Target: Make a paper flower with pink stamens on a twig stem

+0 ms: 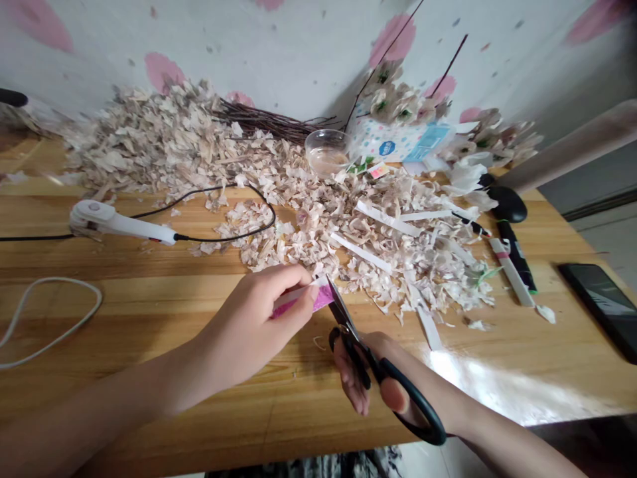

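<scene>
A wooden table (124, 299) is seen against a wall (298, 53) marked with pink blotches. Much of the tabletop is covered by a wide heap of pale, curled paper scraps (318, 229), with longer white paper strips (385, 218) scattered through it. Behind the heap, a bundle of dark twigs (259, 123), pale artificial flowers (398, 103), a printed tissue box (393, 146) and a clear plastic cup (324, 151) are placed. A white corded tool (117, 222) is laid to the left, while a black marker (517, 259) and a dark phone (604, 309) are set to the right. A pink-and-white paper strip (298, 299) is gripped in the closed left hand (259, 325), just off the heap's near edge. Black-handled scissors (348, 318) are held in the right hand (353, 382), their blades brought against the strip's end.
</scene>
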`<state>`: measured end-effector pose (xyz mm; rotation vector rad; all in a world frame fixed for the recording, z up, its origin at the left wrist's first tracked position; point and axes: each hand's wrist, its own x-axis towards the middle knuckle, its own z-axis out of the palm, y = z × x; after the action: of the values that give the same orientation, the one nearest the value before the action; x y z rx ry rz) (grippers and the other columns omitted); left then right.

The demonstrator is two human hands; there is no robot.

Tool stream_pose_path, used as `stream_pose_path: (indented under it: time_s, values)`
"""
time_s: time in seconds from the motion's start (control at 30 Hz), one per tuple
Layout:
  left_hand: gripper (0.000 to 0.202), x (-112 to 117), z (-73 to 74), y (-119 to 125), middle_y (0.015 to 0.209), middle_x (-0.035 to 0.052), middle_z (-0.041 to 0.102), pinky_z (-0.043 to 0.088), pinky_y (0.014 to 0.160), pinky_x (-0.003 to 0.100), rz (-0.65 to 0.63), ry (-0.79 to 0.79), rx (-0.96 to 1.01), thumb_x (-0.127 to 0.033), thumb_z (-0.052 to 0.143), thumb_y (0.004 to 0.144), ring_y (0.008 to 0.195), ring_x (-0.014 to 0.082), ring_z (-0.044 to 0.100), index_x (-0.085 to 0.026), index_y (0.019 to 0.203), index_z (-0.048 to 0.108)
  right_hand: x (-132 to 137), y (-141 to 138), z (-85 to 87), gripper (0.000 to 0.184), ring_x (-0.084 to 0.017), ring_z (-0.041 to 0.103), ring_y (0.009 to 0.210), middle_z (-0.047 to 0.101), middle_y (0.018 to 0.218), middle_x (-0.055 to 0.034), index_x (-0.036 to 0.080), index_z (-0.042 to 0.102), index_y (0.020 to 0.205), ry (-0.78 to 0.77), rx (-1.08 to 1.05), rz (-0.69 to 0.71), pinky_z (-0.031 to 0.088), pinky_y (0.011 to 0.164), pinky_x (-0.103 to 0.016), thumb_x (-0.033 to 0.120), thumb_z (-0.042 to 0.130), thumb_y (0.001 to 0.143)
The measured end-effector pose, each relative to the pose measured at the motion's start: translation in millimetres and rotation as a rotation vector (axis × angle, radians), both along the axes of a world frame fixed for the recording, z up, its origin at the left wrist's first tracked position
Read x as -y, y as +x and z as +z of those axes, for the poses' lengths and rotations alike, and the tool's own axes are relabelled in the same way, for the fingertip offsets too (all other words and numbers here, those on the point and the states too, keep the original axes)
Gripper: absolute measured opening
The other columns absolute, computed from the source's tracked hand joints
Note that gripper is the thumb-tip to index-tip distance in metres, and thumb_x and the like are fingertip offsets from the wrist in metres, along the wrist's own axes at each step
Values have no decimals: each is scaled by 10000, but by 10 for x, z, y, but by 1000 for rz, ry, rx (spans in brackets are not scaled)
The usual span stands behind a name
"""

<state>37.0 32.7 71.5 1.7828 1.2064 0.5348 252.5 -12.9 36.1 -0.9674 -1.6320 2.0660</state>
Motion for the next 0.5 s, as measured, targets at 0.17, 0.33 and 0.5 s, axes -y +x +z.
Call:
stream_pose_path:
  time_s: [0.17,0.33,0.5]
  values:
    - [250,-14,24,-6,664,-40,460,324,547,224,-14,-10,3,-315,420,937,627,103,425,-194,744,524,17,-3,-38,724,-136,516,551,532,613,-4,163,449,792,-51,-15,-10,397,542,-245,863,385,618]
    - [229,-24,32,1,681,-44,475,334,568,227,-15,-9,1,-319,434,933,647,102,438,-200,762,528,9,-9,-21,699,-141,521,542,537,599,-10,165,451,745,-60,1,-34,395,528,-244,853,413,625]
    - [222,-14,40,-11,667,-50,464,325,560,230,-28,12,-3,-293,434,933,631,95,431,-197,763,540,-27,-3,25,828,-173,532,632,557,712,-40,170,459,821,13,23,32,433,608,-300,935,329,532]
